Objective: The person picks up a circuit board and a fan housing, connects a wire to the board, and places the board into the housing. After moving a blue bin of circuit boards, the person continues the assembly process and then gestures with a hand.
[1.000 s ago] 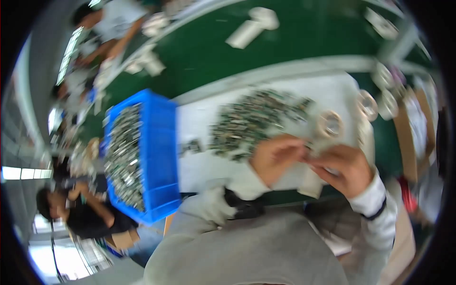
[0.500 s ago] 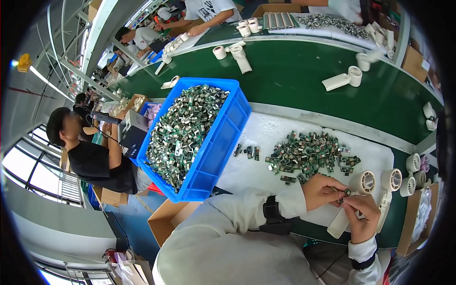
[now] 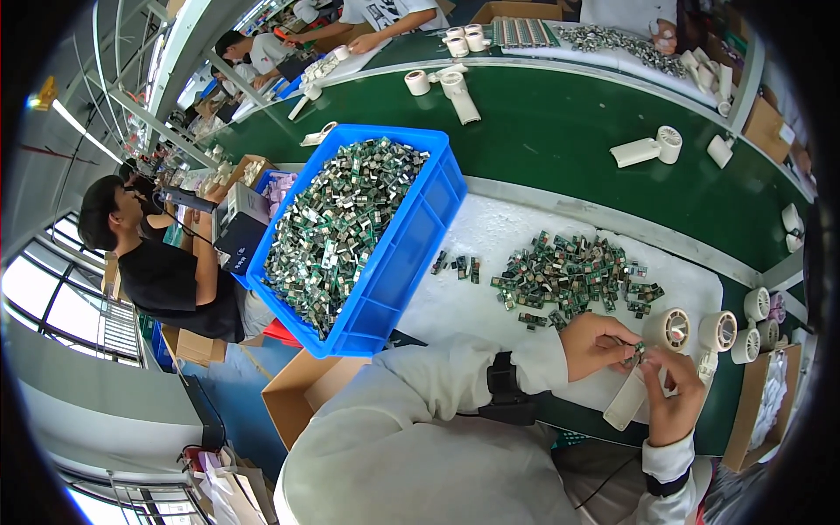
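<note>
My left hand (image 3: pixel 599 348) is closed, its thumb and forefinger pinching a small green circuit board (image 3: pixel 639 348). Against the board's other side are the fingertips of my right hand (image 3: pixel 674 394), closed in a pinch; whatever they grip is too small to make out. Just beyond my fingers stands a white round fan head (image 3: pixel 670 329), and a white handle shell (image 3: pixel 626 402) lies below my hands, partly covered by them. A second white fan (image 3: pixel 718 331) is to the right of my right hand. Left of the fans spreads a loose pile of circuit boards (image 3: pixel 573 276) on a white foam sheet (image 3: pixel 490 232).
A blue crate (image 3: pixel 385 293) heaped with circuit boards stands at my left. Beyond the foam runs a green conveyor belt (image 3: pixel 542 131) carrying white fan parts (image 3: pixel 647 150). At right are more fan heads (image 3: pixel 757 304) and a cardboard box (image 3: pixel 770 407). Other people work across the belt and at left.
My head view has shifted slightly. Both hands stay at the board, with my right fingers a little changed in pose. Across the belt, a co-worker's hand has moved, and one fan part lies farther right.
</note>
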Demonstrator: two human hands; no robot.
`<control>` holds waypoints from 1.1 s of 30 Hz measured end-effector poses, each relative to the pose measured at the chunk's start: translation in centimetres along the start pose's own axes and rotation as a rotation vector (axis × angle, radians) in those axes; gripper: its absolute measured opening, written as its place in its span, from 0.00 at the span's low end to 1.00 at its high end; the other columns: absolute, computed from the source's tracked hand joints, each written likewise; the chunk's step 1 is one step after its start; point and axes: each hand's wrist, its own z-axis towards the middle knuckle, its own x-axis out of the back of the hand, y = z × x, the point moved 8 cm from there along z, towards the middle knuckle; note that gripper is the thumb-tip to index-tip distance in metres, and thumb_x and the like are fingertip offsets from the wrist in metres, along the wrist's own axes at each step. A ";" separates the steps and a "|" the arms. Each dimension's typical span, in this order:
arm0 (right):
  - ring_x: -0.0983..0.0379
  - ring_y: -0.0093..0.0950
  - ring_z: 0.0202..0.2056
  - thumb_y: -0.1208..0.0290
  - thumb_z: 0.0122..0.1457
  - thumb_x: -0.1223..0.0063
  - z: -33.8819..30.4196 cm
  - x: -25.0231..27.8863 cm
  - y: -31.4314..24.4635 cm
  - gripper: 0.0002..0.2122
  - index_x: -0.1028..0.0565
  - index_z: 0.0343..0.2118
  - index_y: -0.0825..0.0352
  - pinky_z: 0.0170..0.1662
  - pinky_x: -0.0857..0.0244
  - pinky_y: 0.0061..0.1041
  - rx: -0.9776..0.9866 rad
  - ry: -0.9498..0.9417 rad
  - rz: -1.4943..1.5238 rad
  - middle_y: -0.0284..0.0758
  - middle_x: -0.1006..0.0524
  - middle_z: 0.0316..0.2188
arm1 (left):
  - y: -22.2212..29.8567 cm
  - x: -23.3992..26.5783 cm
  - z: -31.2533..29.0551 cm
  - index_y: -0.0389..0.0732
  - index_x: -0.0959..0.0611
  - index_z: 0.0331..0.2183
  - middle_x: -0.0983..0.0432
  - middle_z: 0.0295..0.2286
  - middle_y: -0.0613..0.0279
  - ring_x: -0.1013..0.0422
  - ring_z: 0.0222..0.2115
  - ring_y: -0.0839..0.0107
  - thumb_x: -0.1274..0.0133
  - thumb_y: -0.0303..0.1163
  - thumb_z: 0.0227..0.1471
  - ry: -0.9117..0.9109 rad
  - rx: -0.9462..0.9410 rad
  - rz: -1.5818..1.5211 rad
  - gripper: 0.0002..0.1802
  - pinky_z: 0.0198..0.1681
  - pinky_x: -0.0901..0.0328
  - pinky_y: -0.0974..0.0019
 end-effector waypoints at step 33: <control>0.45 0.19 0.21 0.79 0.52 0.38 0.6 -0.9 2.0 0.14 0.35 0.34 0.66 0.26 0.43 0.19 -0.040 0.091 0.223 0.32 0.19 0.30 | 1.9 0.4 0.2 0.30 0.20 0.45 0.24 0.43 0.51 0.23 0.41 0.65 0.47 0.20 0.58 0.023 -0.021 0.226 0.12 0.45 0.24 0.63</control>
